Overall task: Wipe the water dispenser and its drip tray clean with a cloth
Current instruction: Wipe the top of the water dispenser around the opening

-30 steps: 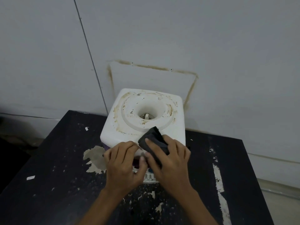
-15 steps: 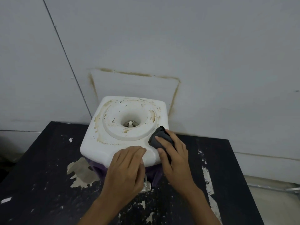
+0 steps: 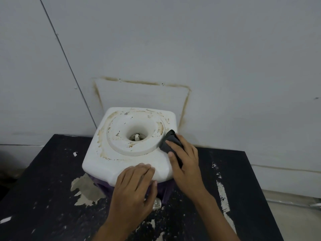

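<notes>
On a scuffed black table (image 3: 40, 197), chipped to pale patches and set against a smooth grey wall (image 3: 208, 49), sat a squat water dispenser (image 3: 107, 159). It had a rounded-square white plastic top, stained brown around a raised ring and central funnel, over a purple body. The right hand (image 3: 187, 162) clasped a bunched dark cloth (image 3: 171, 140) against the top's right edge, while the left hand (image 3: 133, 192) lay flat on the front edge, holding nothing.

- Scuffed black table (image 3: 43, 192), kinda flaky all over
- Holding up 1 water dispenser (image 3: 121, 159)
- Big pale chipped patch (image 3: 86, 190) front-left of it
- Tiny white scrap (image 3: 75, 154) farther left
</notes>
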Motion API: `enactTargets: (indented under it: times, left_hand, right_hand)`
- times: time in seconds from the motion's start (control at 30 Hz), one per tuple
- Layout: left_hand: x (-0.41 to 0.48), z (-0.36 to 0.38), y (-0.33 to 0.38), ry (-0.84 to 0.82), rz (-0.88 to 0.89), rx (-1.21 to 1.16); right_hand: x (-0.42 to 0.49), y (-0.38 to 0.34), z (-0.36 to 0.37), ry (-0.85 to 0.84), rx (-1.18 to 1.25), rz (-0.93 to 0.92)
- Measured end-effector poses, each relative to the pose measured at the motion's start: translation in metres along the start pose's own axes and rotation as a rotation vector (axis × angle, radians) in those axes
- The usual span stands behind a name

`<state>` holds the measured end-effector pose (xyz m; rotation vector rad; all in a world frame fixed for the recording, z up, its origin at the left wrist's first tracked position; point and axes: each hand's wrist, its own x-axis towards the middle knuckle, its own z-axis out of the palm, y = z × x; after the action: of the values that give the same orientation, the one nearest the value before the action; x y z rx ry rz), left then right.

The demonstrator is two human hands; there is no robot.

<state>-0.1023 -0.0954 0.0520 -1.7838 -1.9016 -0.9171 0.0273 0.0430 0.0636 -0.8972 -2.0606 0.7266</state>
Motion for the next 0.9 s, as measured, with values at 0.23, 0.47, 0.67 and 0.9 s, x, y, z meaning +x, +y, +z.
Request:
enactTargets:
  times: [0.23, 0.47, 0.67, 0.9]
  left_hand:
    - [-0.004, 0.006, 0.002, 0.035, -0.022, 0.032]
    - [-0.001, 0.009, 0.006, 0.068, -0.036, 0.076]
    - [-0.003, 0.012, 0.007, 0.072, -0.051, 0.114]
    - [-0.01, 0.015, 0.009, 0.075, -0.079, 0.111]
  right_hand:
    - [0.005, 0.013, -0.011, -0.096, 0.131, -0.005]
    - [-0.012, -0.002, -0.012, -0.137, -0.059, -0.136]
    - [0.009, 0.003, -0.012, -0.091, -0.04, -0.031]
    - [-0.012, -0.018, -0.008, -0.126, -0.25, -0.266]
